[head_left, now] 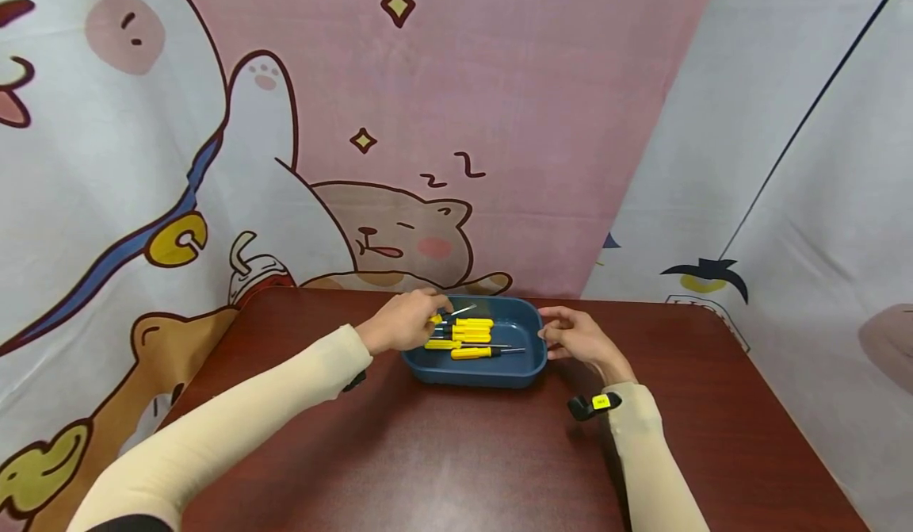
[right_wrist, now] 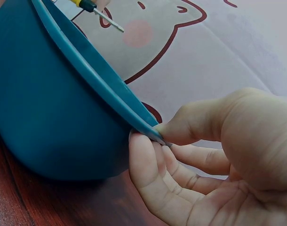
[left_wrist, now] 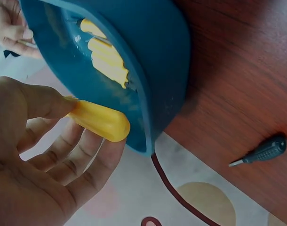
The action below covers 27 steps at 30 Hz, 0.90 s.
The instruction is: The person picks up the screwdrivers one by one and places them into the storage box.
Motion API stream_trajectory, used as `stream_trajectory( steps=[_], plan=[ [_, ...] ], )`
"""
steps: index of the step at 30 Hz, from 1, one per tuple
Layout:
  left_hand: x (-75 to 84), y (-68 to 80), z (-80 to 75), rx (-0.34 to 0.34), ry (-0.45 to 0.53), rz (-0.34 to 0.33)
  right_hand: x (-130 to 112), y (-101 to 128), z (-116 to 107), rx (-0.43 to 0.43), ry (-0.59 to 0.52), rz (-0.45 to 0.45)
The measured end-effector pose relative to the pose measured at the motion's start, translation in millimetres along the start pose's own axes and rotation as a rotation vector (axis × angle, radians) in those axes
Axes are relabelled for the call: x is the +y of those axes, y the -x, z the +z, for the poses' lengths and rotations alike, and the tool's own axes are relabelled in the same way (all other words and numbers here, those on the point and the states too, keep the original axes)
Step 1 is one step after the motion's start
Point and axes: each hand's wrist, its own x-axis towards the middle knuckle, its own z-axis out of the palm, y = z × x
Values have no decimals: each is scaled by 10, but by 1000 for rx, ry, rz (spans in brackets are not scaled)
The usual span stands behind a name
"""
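A deep, round-cornered tray of smooth dark-blue plastic [head_left: 531, 361] stands near the far edge of a glossy, reddish-brown wooden table [head_left: 456, 453]. Its wall curves up to a thin, slightly flared rim. Inside lie several small screwdrivers with bright yellow plastic handles and slim steel shafts [head_left: 471, 340], stacked roughly side by side along the tray's length, the nearest one with its shaft pointing toward the right wall.

The left hand [head_left: 403, 322] is at the tray's left end and pinches one more yellow-handled screwdriver [left_wrist: 99, 121] — thumb on top of the rounded, matte handle, fingers curled beneath it — just above the rim. In the head view its shiny metal tip [head_left: 464, 309] slants up over the tray's back-left corner.

The right hand [head_left: 581, 340] grips the tray's right rim: the thumb [right_wrist: 207, 120] lies over the thin edge and the fingers [right_wrist: 150, 181] press against the smooth outer wall below it.

Both forearms wear soft cream-coloured sleeves [head_left: 235, 417]. A small black-handled tool with a thin metal tip [left_wrist: 261, 152] lies on the bare table near the left arm — well apart from the tray. Behind the table hangs a fabric backdrop printed with cartoon cats [head_left: 399, 239] on pink and white.
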Motion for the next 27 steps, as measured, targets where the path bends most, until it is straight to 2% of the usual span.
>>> stream_trajectory(
  steps=[10,15,20,27],
  plan=[
    [166,-154,45,-94,-108,98,13,-8,0,4,-7,0],
    [214,-217,40,-165,-118,149,6,-6,14,4,-6,3],
    [244,-282,43,-230,-116,171,-10,7,6,9,-7,13],
    [269,-362,84,-267,-133,220,-9,12,3,10,-4,11]
  ],
)
